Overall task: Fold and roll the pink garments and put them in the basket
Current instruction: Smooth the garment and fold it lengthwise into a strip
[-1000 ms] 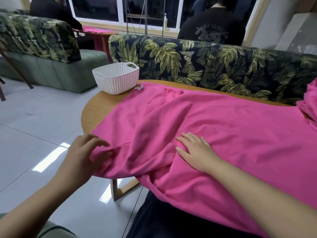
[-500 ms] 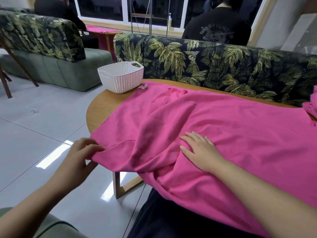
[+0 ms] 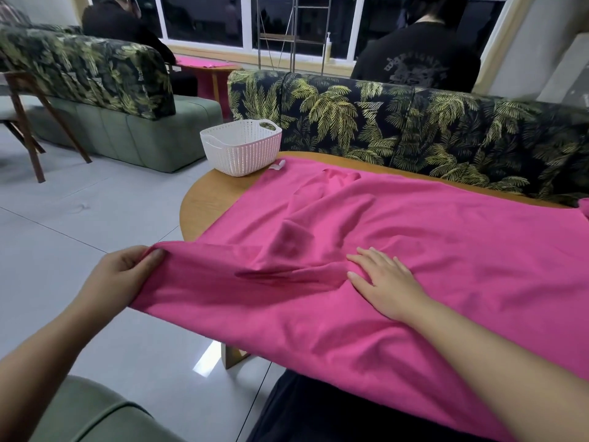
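Currently left hand (image 3: 114, 275) grip pinches the edge of the pink garment (image 3: 398, 237), held off the surface (image 3: 210, 205) edge. Right hand (image 3: 387, 283) lies flat, fingers straight, pressing the cloth. White basket (image 3: 242, 148) stands at the far corner, touching the garment's edge.

Round wooden table (image 3: 207, 205): pink garment (image 3: 398, 237) spread across, white basket (image 3: 242, 148) at edge.

Your left hand (image 3: 119, 275) pinches the near-left edge of the pink garment (image 3: 398, 250) off the wooden table (image 3: 210, 205); your right hand (image 3: 384, 282) presses flat on it. A white basket (image 3: 240, 148) stands far left.
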Tool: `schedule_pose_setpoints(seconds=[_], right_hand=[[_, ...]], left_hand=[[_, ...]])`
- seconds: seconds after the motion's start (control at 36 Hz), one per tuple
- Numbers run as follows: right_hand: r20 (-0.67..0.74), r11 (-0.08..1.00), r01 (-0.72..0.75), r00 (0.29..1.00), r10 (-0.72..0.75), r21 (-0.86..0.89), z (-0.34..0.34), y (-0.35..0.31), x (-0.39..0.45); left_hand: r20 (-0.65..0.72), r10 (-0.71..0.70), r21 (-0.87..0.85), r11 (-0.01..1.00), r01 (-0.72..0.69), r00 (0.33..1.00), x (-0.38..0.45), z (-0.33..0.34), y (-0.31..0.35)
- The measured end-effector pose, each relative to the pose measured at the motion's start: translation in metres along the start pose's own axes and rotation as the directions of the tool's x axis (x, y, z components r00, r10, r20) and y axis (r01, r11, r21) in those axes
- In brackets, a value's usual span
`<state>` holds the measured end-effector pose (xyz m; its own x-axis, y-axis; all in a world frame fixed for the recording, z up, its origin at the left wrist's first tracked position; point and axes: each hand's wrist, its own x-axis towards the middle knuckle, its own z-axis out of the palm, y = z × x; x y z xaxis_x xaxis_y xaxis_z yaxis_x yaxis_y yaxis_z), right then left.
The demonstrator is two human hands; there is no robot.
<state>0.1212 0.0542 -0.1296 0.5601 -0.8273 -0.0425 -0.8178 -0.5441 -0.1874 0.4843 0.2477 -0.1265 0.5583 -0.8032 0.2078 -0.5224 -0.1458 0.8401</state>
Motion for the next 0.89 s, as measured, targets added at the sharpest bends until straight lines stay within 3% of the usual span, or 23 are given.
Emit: schedule_pose_setpoints(seconds=[0.11,0.19,0.28,0.42,0.58,0.75,0.89], right_hand=[[0.006,1.0,0.002,1.0,-0.002,0.003,0.0,0.001,0.0],[0.011,1.0,0.007,1.0,-0.007,0.009,0.0,0.001,0.0],[-0.019,1.0,0.003,1.0,-0.002,0.023,-0.005,-0.001,0.002],[-0.106,0.998,-0.023,0.994,0.017,-0.059,-0.025,-0.012,0.023],[-0.235,0.998,0.052,0.971,-0.04,0.043,-0.034,-0.023,0.08],[-0.198,0.995,0.088,0.977,-0.078,0.04,-0.035,-0.028,0.143],[-0.164,0.997,0.071,0.984,-0.066,0.024,-0.039,-0.027,0.185]], left_hand=[[0.012,-0.036,0.419,0.908,0.028,0.999,0.001,-0.004,-0.009],[0.0,-0.098,0.563,0.822,0.081,0.995,0.001,-0.003,-0.013],[0.058,-0.12,0.548,0.834,0.069,0.991,0.004,0.003,-0.011],[0.165,-0.023,0.338,0.941,-0.034,0.986,0.017,0.033,0.017],[0.291,0.145,0.497,0.822,-0.279,0.946,0.046,0.073,0.032],[0.385,0.208,0.401,0.84,-0.366,0.899,0.052,0.094,0.045],[0.401,0.175,0.401,0.849,-0.344,0.899,0.052,0.1,0.044]])
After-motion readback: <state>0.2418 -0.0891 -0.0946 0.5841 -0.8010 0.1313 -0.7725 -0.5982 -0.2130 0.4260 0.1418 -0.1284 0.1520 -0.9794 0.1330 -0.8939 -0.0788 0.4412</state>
